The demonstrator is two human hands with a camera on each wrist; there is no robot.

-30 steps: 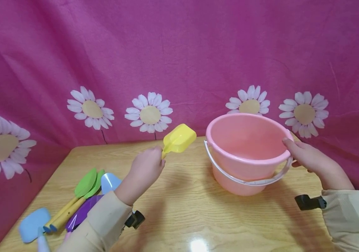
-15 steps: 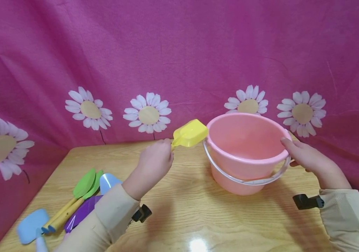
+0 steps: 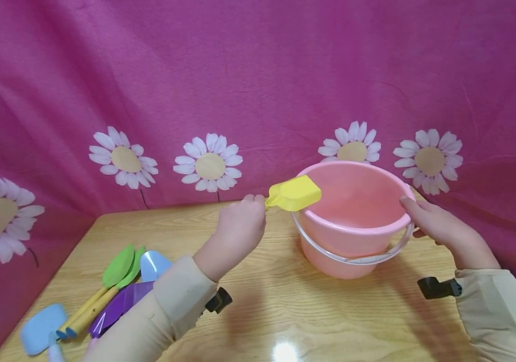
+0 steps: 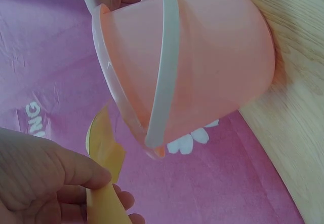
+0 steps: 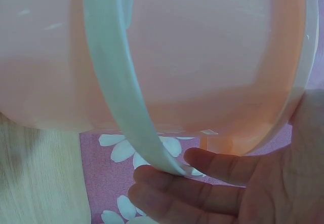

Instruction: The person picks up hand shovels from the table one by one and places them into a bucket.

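Note:
A yellow toy shovel [image 3: 295,193] is held by its handle in my left hand [image 3: 241,223]; in the left wrist view the thumb presses on the handle with the fingers curled behind. The shovel's blade overlaps the left rim of the pink bucket [image 3: 339,237] in the head view, while the left wrist view shows the blade [image 4: 105,138] near the rim. Whether they touch I cannot tell. My right hand [image 3: 445,226] grips the bucket's right rim, thumb over the edge and fingers outside by the white handle [image 5: 114,72]. The bucket stands on the table, its handle hanging down in front.
At the table's left lie a blue shovel [image 3: 42,329], two green trowels [image 3: 119,266] with yellow handles, a purple tool [image 3: 119,304] and a light-blue blade [image 3: 153,265], partly hidden by the left sleeve. A magenta cloth [image 3: 258,75] with daisies hangs behind the wooden table [image 3: 312,311].
My left hand has moved right with the yellow shovel, bringing its blade from left of the bucket to over its left rim in the head view. My right hand keeps its grip on the rim.

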